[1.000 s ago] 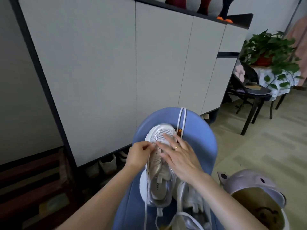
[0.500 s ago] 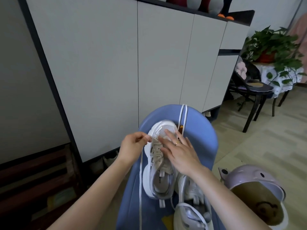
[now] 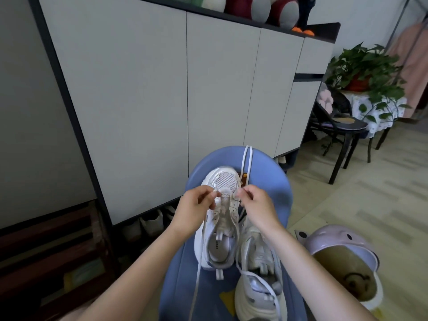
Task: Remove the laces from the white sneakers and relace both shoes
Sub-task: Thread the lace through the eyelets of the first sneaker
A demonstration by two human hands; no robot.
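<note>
Two white sneakers [image 3: 220,230] lie on a blue seat [image 3: 275,188], the second [image 3: 257,286] nearer. Each hand pinches what looks like a lace end [image 3: 246,163] at the far shoe's toe: left hand [image 3: 196,205], right hand [image 3: 257,205]. Beside the seat sits a purple helmet [image 3: 342,246].

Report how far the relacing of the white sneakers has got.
Done: the upright sneaker has no crossings along its tongue. In hand: left hand and right hand each pinch a lace end at its lowest eyelets near the toe, so relacing has only started. Left: the remaining eyelets, plus the second sneaker; another lace lies on the blue seat.
</note>
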